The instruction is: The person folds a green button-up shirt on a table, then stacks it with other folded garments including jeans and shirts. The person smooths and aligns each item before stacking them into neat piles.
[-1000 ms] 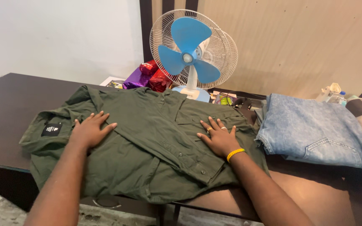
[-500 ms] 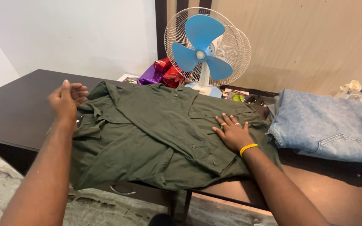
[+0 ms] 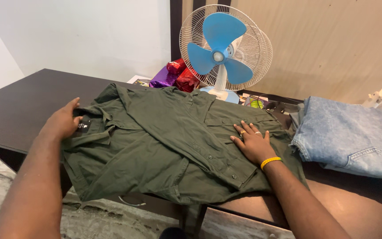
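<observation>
Two hands on a dark green button-up shirt spread over a dark surface.

The left hand (image 3: 62, 121) curls around the collar end of the shirt (image 3: 164, 146); whether it grips the cloth cannot be told. The right hand (image 3: 254, 144), in a yellow wristband (image 3: 270, 162), lies flat and released on the button placket. Folded blue jeans (image 3: 350, 135) sit just right; a blue-bladed table fan (image 3: 219, 55) stands behind.

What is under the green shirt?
The green shirt lies on a dark table, hanging over its front edge. Whatever else sits beneath it is covered. The right hand presses on top.
</observation>
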